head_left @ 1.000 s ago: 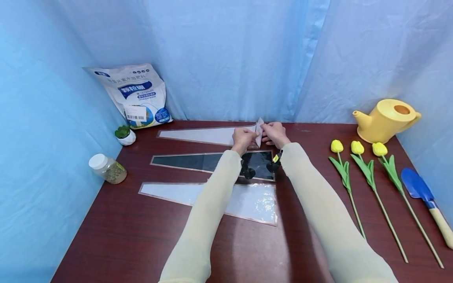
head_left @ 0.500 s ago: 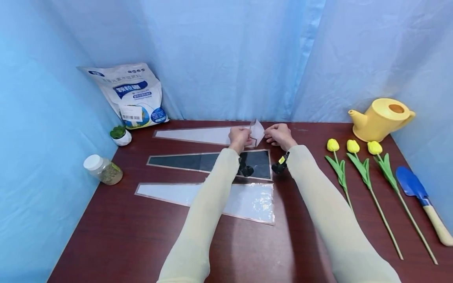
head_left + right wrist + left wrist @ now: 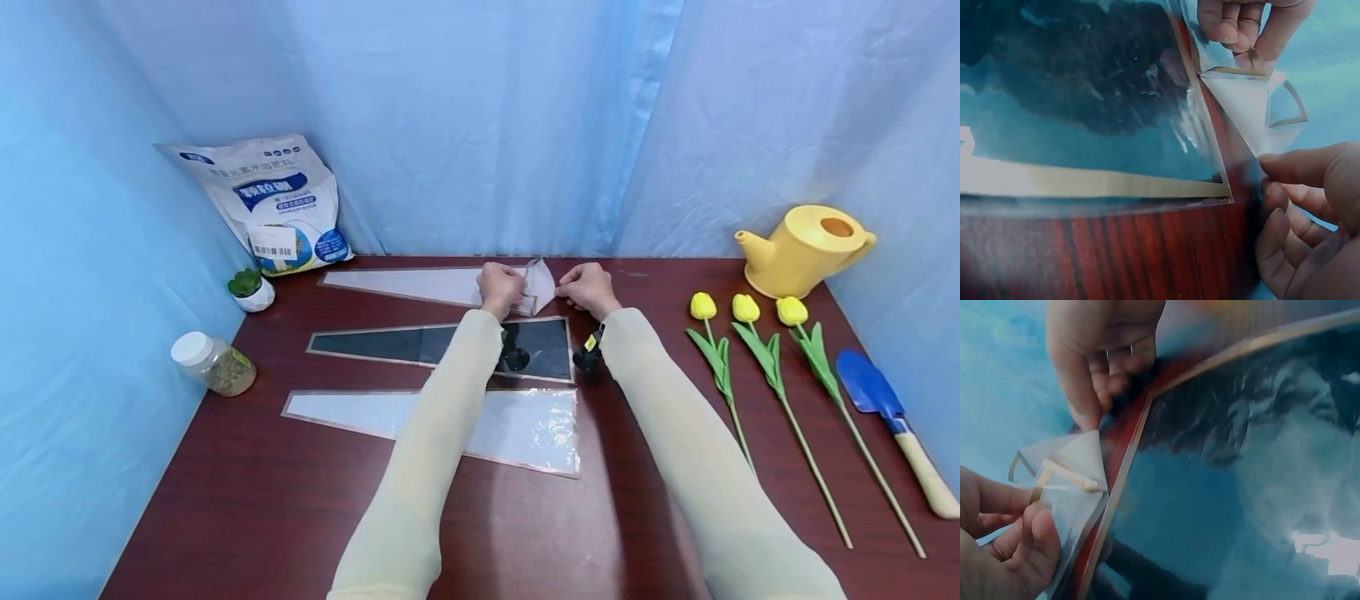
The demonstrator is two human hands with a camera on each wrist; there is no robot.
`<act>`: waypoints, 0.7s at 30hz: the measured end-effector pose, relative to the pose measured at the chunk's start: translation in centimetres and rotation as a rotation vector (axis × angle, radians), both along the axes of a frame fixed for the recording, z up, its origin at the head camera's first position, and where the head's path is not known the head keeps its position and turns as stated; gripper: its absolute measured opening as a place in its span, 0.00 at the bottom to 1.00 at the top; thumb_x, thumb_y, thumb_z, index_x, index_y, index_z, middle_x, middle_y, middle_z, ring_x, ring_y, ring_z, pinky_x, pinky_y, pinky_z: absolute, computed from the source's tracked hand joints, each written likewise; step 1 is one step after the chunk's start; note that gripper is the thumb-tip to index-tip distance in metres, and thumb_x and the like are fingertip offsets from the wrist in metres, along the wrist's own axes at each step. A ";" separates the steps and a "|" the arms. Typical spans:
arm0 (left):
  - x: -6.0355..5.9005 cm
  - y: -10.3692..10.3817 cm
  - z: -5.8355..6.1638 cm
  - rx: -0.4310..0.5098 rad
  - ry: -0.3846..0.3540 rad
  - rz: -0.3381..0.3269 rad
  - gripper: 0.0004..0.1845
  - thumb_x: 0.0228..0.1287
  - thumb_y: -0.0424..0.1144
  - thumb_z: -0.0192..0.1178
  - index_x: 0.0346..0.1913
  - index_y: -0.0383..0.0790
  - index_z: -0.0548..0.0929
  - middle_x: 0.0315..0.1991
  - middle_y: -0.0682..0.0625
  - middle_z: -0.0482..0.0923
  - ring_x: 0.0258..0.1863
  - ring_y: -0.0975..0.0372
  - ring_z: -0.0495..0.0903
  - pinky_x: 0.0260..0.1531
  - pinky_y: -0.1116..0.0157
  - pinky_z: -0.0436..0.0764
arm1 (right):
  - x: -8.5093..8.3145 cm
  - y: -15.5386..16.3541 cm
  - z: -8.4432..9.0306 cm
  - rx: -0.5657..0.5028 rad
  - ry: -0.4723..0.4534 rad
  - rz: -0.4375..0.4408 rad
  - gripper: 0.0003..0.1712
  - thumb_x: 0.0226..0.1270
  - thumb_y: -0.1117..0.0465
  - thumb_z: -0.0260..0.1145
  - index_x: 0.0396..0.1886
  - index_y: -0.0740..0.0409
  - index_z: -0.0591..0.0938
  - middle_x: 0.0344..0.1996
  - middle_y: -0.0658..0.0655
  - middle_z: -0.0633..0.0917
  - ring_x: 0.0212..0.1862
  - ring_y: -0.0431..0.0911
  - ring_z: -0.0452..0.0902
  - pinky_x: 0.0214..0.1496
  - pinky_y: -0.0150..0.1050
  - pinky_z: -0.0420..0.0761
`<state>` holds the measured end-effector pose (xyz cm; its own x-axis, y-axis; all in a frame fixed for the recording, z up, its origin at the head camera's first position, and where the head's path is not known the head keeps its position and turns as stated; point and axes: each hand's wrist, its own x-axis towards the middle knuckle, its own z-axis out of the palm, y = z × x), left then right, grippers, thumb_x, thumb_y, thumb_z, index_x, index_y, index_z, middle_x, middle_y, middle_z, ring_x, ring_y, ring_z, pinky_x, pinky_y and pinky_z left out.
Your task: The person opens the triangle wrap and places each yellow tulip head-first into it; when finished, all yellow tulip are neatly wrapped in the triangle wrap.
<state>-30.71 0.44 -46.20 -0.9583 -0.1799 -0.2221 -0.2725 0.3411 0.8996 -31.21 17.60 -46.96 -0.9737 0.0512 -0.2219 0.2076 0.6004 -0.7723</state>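
Note:
The rear tapered white sheet (image 3: 405,283) has a clear margin and a thin copper-coloured border. Its wide right end (image 3: 543,287) is lifted and folded, with clear film and white sheet partly apart. My left hand (image 3: 501,290) pinches the film's bordered edge, seen close in the left wrist view. At the white sheet's corner, my right hand (image 3: 1316,219) pinches with thumb and fingertips. A dark tapered sheet (image 3: 390,343) lies nearer me, and another white tapered sheet (image 3: 525,425) lies in front of that. My left forearm covers part of both.
Left side: a fertilizer bag (image 3: 262,208), a small potted plant (image 3: 253,290) and a lidded jar (image 3: 213,363). Right side: a yellow watering can (image 3: 806,252), three yellow tulips (image 3: 746,308) and a blue trowel (image 3: 870,383). A blue curtain (image 3: 480,125) borders the brown table (image 3: 247,517).
The right hand has drawn away from the left, pulling the white sheet's corner outward to the right. The folded end now spreads wider between them. The head view has shifted slightly.

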 end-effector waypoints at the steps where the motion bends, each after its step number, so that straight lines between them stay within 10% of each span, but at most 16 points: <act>1: -0.2 -0.1 -0.2 0.005 -0.015 -0.002 0.07 0.64 0.32 0.63 0.32 0.35 0.90 0.31 0.44 0.87 0.18 0.59 0.83 0.19 0.68 0.81 | 0.0 0.0 0.0 0.027 0.008 0.006 0.11 0.64 0.60 0.71 0.41 0.62 0.85 0.23 0.52 0.82 0.22 0.39 0.76 0.23 0.31 0.78; 8: -0.8 -1.2 -0.9 0.105 -0.061 -0.033 0.04 0.62 0.29 0.65 0.33 0.33 0.89 0.18 0.46 0.82 0.10 0.62 0.77 0.14 0.67 0.81 | 0.3 -0.3 0.2 0.090 0.014 -0.003 0.10 0.63 0.58 0.72 0.39 0.59 0.84 0.24 0.54 0.83 0.23 0.42 0.76 0.26 0.33 0.76; 21: -0.6 -1.5 -1.4 0.118 -0.072 -0.023 0.04 0.64 0.32 0.65 0.34 0.36 0.89 0.28 0.44 0.89 0.16 0.63 0.84 0.24 0.68 0.86 | 0.5 -0.5 0.2 0.035 0.030 -0.012 0.10 0.64 0.60 0.71 0.41 0.60 0.84 0.30 0.57 0.85 0.26 0.43 0.78 0.27 0.35 0.79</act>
